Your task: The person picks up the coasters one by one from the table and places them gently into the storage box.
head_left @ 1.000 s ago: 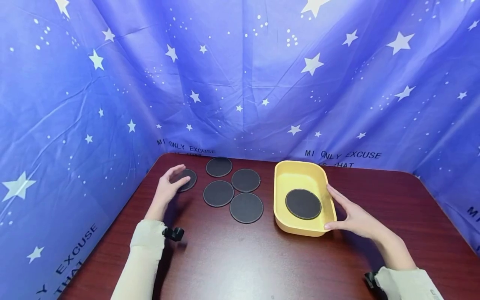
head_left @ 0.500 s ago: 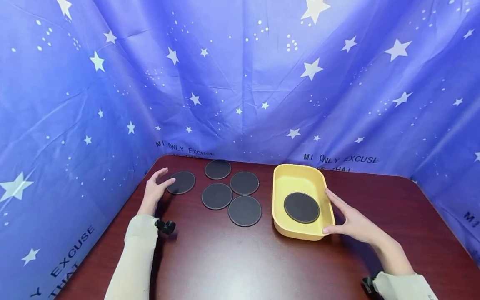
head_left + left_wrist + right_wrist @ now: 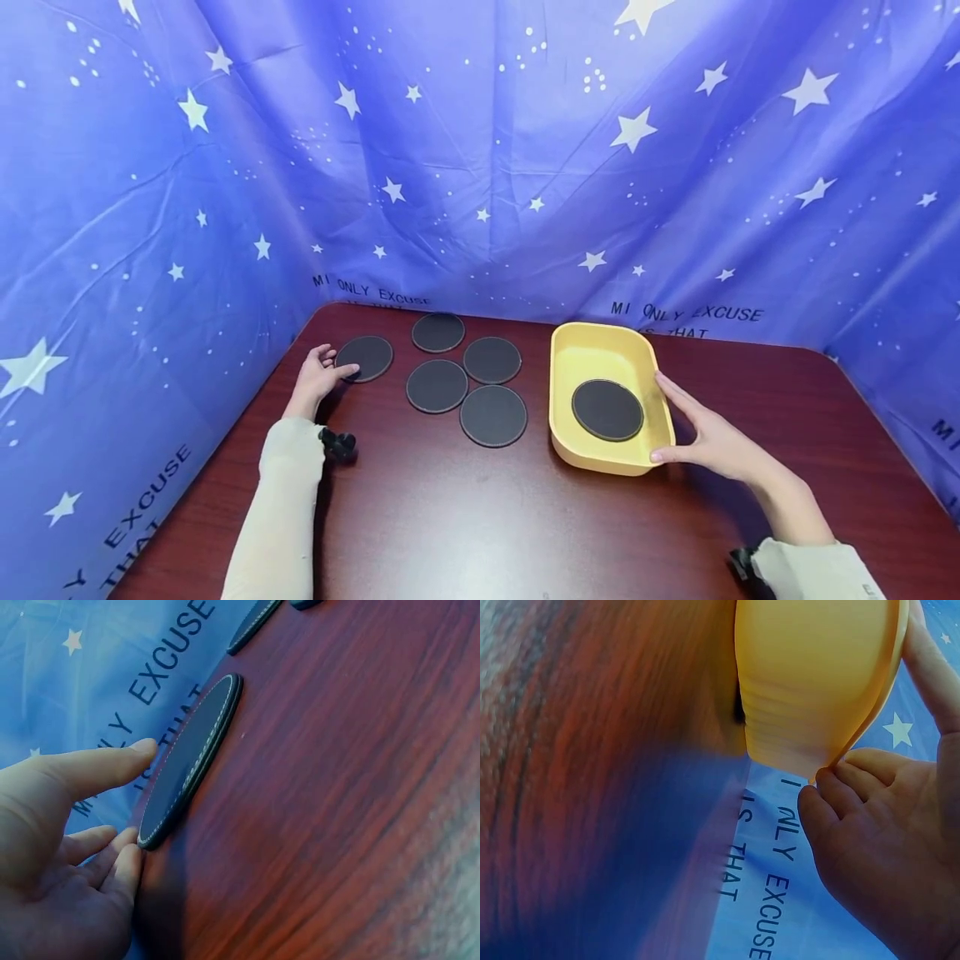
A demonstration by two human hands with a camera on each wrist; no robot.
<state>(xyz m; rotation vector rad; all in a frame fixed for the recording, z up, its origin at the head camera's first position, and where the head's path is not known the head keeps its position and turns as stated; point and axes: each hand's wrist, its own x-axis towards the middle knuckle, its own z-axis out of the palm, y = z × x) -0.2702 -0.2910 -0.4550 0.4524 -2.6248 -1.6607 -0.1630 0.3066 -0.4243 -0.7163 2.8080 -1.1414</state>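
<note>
At the left of the table, my left hand (image 3: pixel 318 375) is beside a round black coaster (image 3: pixel 365 359) with pale stitching. In the left wrist view its thumb extends over the coaster (image 3: pixel 191 757), while the other fingertips touch or nearly touch the coaster's edge. The coaster lies flat. My right hand (image 3: pixel 716 442) holds the right wall of a yellow rectangular tub (image 3: pixel 562 442), thumb and fingers spread along its rim. Inside the tub lies one black coaster (image 3: pixel 607 409). From the right wrist view, the fingertips meet the tub's rim (image 3: pixel 855 739).
Several more black coasters lie between the left hand and the tub, including a back one (image 3: pixel 438 332) and a near one (image 3: pixel 493 415). Dark red wood forms the tabletop (image 3: pixel 465 517). A blue star-printed curtain (image 3: pixel 480 167) hangs behind and at both sides.
My left hand has moved left off the top of the leftmost coaster to its left edge, and its thumb has come lower over it. The right hand keeps its place on the tub.
</note>
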